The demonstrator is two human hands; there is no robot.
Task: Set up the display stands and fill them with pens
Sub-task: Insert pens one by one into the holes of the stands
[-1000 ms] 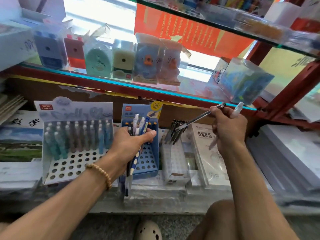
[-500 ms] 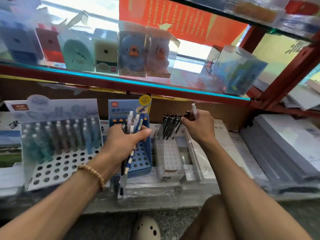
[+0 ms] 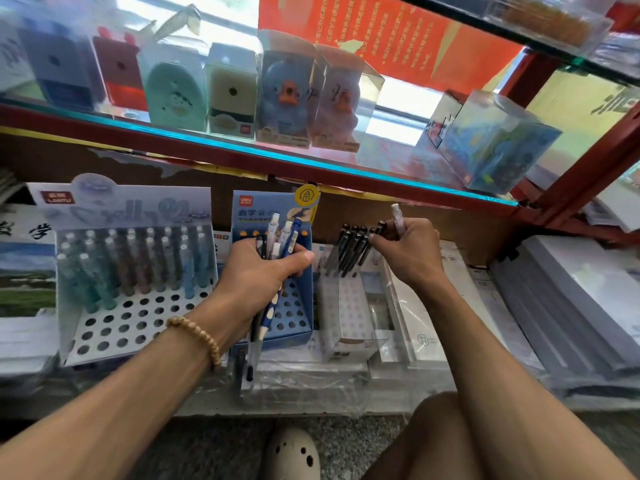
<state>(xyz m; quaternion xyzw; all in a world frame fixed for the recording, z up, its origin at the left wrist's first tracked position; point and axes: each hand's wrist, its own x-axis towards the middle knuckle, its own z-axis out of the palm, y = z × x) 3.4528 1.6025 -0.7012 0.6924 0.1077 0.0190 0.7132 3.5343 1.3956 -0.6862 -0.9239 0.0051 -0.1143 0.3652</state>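
The left hand (image 3: 258,271) is clenched around a mixed bundle of slim plastic pens (image 3: 277,244) over the blue perforated cardboard stand (image 3: 294,306) at the middle of the lower shelf, while the right hand (image 3: 408,251) pinches a black pen (image 3: 375,230) at the back row of the small white perforated stand (image 3: 346,303) beside it, a clear-barrelled pen (image 3: 397,216) tucked in its curled fingers. The pens look light, stiff and slippery, so each is probably best pinched near the clip end. The stands look flimsy and likely to tip under a hard push.

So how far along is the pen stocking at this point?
Three stands are set up. The large white stand holds pens only in its back rows. The right hand is adding a black pen to the small white stand. The left hand grips a bundle of pens; the blue stand looks unfilled.
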